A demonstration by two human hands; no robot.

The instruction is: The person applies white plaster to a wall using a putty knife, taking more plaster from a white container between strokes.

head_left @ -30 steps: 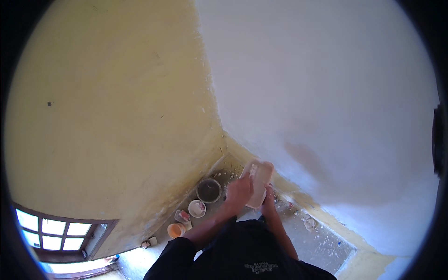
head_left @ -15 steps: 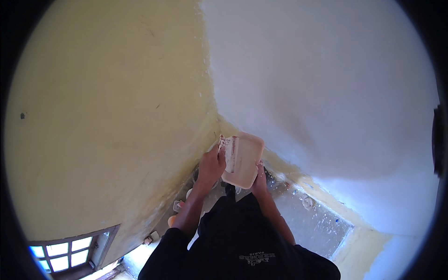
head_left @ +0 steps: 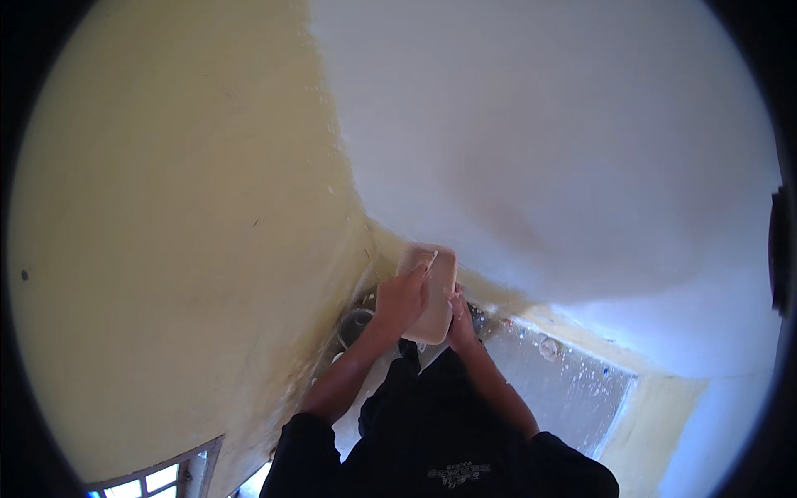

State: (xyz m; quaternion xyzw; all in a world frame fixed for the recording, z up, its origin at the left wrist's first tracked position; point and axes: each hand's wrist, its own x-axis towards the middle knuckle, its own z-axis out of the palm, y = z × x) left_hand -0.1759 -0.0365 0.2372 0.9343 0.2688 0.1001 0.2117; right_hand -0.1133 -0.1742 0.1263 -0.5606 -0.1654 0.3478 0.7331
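My right hand (head_left: 461, 322) grips the near right edge of a shallow, pinkish cream plastic tray (head_left: 440, 295), held out in front of me near the wall corner. Above the tray's left side is my left hand (head_left: 402, 300), its fingers closed round a putty scraper (head_left: 432, 259). Only a thin pale edge of the scraper shows past the fingers; the hand hides the rest. From this angle I cannot tell whether the blade touches the tray.
A yellow wall (head_left: 166, 216) on the left meets a white-coated wall (head_left: 548, 133) on the right. Below the left forearm is a dark round bucket (head_left: 355, 325). White specks and a pale lump (head_left: 549, 349) lie on the grey floor (head_left: 548, 398). A window (head_left: 154, 483) is at lower left.
My left hand has moved rightward over the tray, turning the scraper so that its broad face no longer shows. The tray has shifted slightly left and looks narrower. The view has shifted, uncovering the bucket.
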